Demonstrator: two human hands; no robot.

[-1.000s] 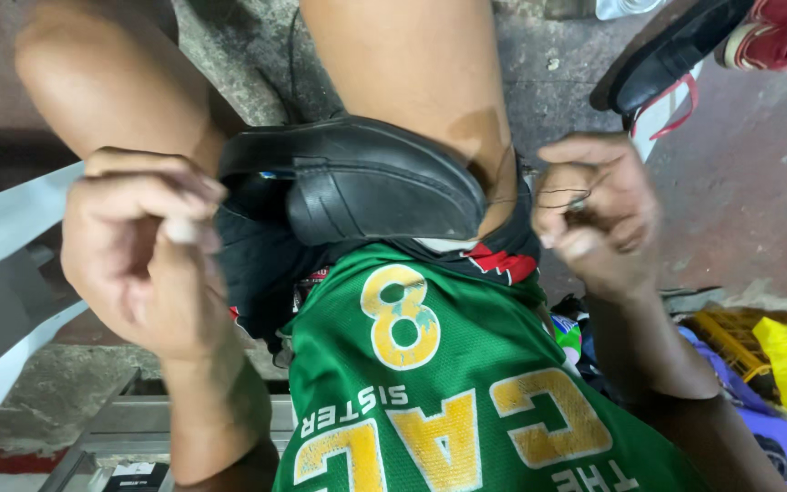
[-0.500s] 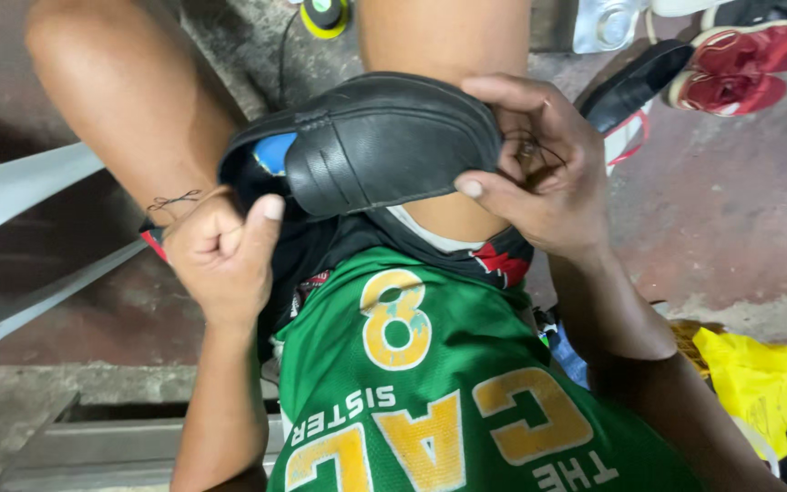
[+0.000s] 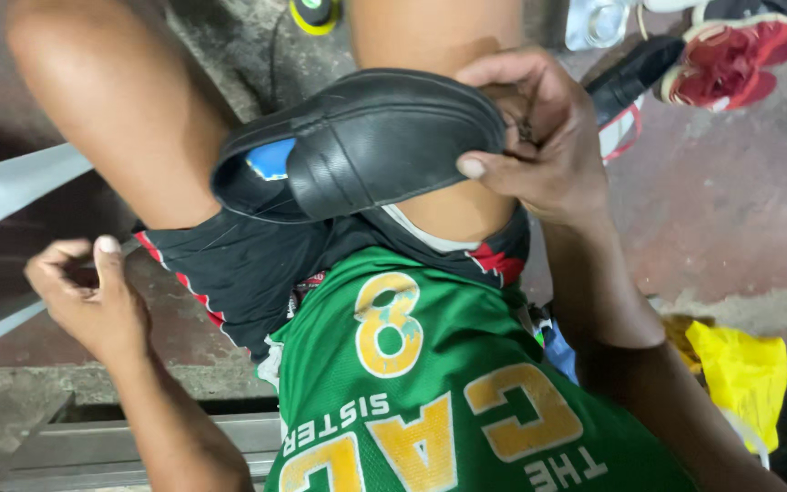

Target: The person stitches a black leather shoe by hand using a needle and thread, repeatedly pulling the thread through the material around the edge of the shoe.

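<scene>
Moved: left hand has dropped from beside the black shoe to 8 o'clock, well apart from it.
Left hand: loosely curled, thumb up; whether it pinches anything I cannot tell.
Right hand: grasping the shoe's end at 2 o'clock, thumb under the edge.
Black shoe: lying on the right thigh, above the green jersey, blue insole showing.
Yellow bag: floor, 4 o'clock.
Red shoe: floor, far, 1 o'clock.
</scene>
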